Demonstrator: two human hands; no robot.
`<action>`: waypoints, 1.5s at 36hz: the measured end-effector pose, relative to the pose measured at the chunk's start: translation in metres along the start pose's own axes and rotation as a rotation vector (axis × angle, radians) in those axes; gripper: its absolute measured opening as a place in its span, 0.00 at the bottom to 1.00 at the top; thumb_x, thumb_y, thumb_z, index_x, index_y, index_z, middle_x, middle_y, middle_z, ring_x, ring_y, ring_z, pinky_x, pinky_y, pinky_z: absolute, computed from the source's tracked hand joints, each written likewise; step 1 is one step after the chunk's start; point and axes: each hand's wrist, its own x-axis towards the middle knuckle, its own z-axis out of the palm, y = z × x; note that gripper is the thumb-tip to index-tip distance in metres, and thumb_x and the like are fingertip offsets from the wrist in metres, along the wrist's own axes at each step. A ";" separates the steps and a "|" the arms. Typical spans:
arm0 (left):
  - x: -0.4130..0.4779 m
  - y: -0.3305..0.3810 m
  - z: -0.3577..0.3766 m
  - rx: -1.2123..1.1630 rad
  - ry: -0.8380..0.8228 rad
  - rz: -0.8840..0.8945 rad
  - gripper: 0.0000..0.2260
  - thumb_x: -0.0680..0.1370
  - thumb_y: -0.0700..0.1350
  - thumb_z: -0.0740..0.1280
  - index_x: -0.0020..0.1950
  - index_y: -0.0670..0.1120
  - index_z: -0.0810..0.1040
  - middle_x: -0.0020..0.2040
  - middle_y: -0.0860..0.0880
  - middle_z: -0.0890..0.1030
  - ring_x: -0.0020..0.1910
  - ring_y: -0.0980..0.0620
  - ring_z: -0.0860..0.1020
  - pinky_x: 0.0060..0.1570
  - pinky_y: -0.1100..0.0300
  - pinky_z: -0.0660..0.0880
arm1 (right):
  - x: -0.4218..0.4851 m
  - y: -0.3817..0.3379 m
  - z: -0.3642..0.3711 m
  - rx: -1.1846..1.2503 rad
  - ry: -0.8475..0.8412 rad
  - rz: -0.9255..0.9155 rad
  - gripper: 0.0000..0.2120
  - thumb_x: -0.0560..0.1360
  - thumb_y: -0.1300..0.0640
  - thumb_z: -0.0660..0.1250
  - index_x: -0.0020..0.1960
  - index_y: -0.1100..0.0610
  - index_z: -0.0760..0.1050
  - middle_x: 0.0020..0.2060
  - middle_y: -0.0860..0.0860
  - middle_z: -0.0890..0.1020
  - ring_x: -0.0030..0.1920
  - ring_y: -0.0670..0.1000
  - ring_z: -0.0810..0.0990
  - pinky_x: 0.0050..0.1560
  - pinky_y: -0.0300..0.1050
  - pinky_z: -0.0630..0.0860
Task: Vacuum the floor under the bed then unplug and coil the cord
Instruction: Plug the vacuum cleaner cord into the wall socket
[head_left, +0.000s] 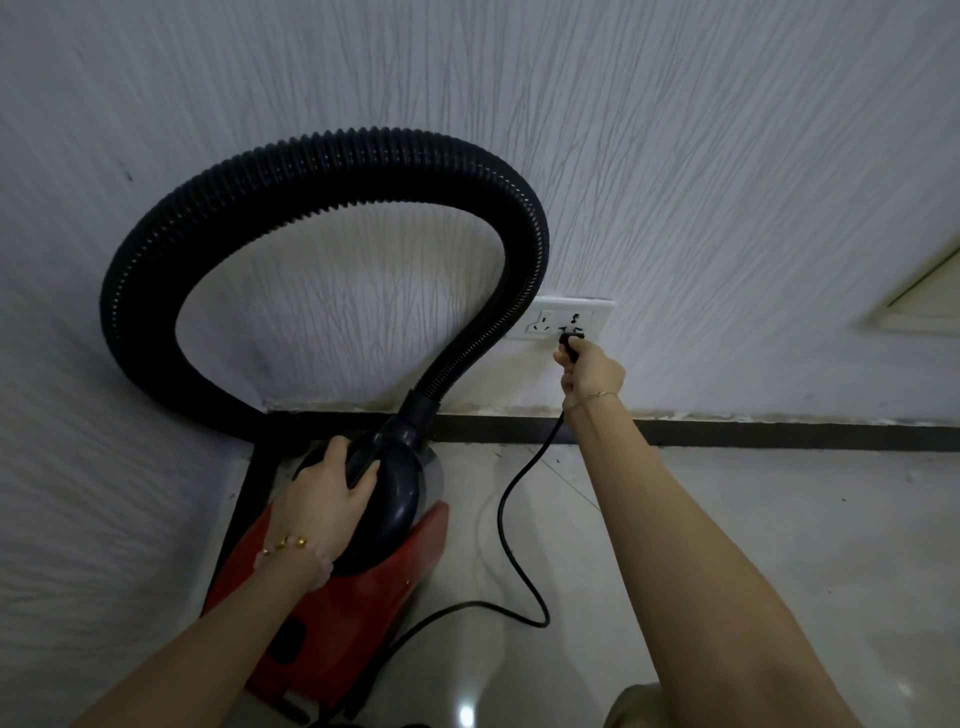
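Note:
A red vacuum cleaner (358, 597) with a black top stands on the floor in a wall corner. My left hand (324, 491) grips its black handle (363, 457). A thick black ribbed hose (291, 171) loops up from the vacuum's front against the wall. My right hand (589, 371) is closed around the black plug (571, 344), which sits at the lower right holes of a white wall socket (563, 318). The black cord (511, 519) hangs from the plug, curves across the floor and runs back to the vacuum.
Pale glossy floor tiles (779, 519) meet white textured walls (675, 156) along a dark skirting strip (779, 434). A second wall closes the left side. A pale framed edge (919, 296) shows at the far right.

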 end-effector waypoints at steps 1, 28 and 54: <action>0.000 0.000 0.000 0.001 0.000 0.001 0.11 0.79 0.54 0.59 0.48 0.46 0.68 0.33 0.47 0.77 0.27 0.51 0.73 0.26 0.59 0.69 | 0.001 0.000 0.001 -0.001 0.013 -0.011 0.07 0.74 0.62 0.65 0.37 0.59 0.76 0.30 0.54 0.79 0.25 0.45 0.68 0.24 0.33 0.63; 0.002 0.003 0.000 -0.029 -0.008 0.004 0.11 0.79 0.54 0.59 0.51 0.46 0.70 0.35 0.46 0.79 0.31 0.48 0.78 0.33 0.52 0.77 | 0.012 0.000 0.008 0.123 -0.043 -0.052 0.09 0.74 0.65 0.65 0.35 0.62 0.76 0.31 0.55 0.77 0.18 0.42 0.69 0.19 0.31 0.63; 0.004 0.000 0.000 -0.004 -0.010 -0.004 0.15 0.79 0.56 0.58 0.54 0.45 0.70 0.43 0.45 0.80 0.37 0.45 0.78 0.34 0.58 0.72 | -0.071 -0.022 -0.027 -0.636 -0.342 -0.396 0.25 0.78 0.59 0.64 0.73 0.58 0.64 0.69 0.55 0.71 0.70 0.53 0.68 0.66 0.44 0.63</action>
